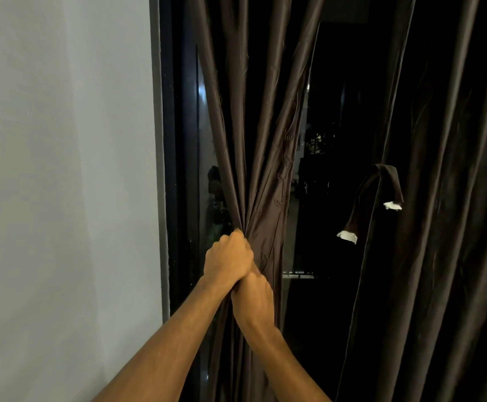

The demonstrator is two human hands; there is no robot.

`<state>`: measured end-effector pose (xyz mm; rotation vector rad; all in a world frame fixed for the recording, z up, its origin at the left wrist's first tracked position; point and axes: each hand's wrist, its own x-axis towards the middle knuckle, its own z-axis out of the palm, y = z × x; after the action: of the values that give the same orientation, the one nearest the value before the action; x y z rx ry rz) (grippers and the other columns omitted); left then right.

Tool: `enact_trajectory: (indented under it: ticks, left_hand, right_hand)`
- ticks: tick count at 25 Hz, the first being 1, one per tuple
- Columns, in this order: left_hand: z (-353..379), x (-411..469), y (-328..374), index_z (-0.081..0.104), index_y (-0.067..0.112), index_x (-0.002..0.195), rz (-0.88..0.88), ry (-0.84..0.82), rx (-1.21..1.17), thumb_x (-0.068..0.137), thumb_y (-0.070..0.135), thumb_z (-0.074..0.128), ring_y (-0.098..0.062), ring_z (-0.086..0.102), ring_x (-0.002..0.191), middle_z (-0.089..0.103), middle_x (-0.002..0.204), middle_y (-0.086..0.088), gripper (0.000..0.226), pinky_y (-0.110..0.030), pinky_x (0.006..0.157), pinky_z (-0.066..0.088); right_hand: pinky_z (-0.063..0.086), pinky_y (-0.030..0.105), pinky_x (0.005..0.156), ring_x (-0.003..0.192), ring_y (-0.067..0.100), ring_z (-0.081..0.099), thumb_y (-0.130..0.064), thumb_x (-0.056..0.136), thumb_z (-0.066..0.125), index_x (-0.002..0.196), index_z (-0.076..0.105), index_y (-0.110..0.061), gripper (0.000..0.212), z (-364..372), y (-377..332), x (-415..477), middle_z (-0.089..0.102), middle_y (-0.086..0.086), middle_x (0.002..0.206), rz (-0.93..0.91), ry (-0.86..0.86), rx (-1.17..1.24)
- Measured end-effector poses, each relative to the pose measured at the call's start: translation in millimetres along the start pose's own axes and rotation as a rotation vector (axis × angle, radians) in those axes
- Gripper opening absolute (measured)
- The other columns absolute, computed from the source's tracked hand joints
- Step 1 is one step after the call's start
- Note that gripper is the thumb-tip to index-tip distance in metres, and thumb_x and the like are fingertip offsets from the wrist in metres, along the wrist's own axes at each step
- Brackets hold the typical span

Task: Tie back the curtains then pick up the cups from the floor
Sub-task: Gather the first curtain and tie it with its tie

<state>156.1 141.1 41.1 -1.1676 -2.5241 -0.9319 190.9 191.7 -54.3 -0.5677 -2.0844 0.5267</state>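
A dark brown left curtain (253, 140) hangs bunched beside the window frame. My left hand (227, 261) grips the gathered folds at about waist height. Just below it, my right hand (252, 300) also grips the bunched cloth, touching the left hand. The right curtain (445, 198) hangs loose and spread out. A brown tie-back strap (381, 192) with white ends dangles from its left edge. No cups are in view.
A white wall (62, 184) fills the left side. A dark window frame (175, 140) and glass stand between wall and curtain. Black night shows through the glass between the two curtains.
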Motion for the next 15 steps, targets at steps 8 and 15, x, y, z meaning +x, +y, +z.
enact_trajectory:
  ticks: [8,15]
  left_hand:
    - [8.1,-4.8,15.9,0.053,0.008,0.108,-0.005,0.083,0.028,0.101,0.023,0.037,-0.03,0.063,0.096,0.064,0.105,-0.011,0.023,-0.036,0.072,0.043]
    - [12.0,-9.4,23.9,0.052,0.009,0.115,-0.029,0.088,0.051,0.1,0.029,0.037,-0.03,0.063,0.1,0.064,0.11,-0.011,0.029,-0.039,0.079,0.047]
  right_hand:
    - [0.032,0.042,0.118,0.148,0.017,0.024,-0.055,0.079,0.061,0.155,0.018,-0.023,0.093,-25.0,9.3,-8.1,0.022,0.003,0.162,0.068,0.07,0.039]
    - [0.041,0.047,0.109,0.139,0.033,0.041,-0.048,0.087,0.065,0.152,-0.018,-0.018,0.11,-20.5,13.6,20.7,0.019,0.022,0.16,0.289,-0.133,0.006]
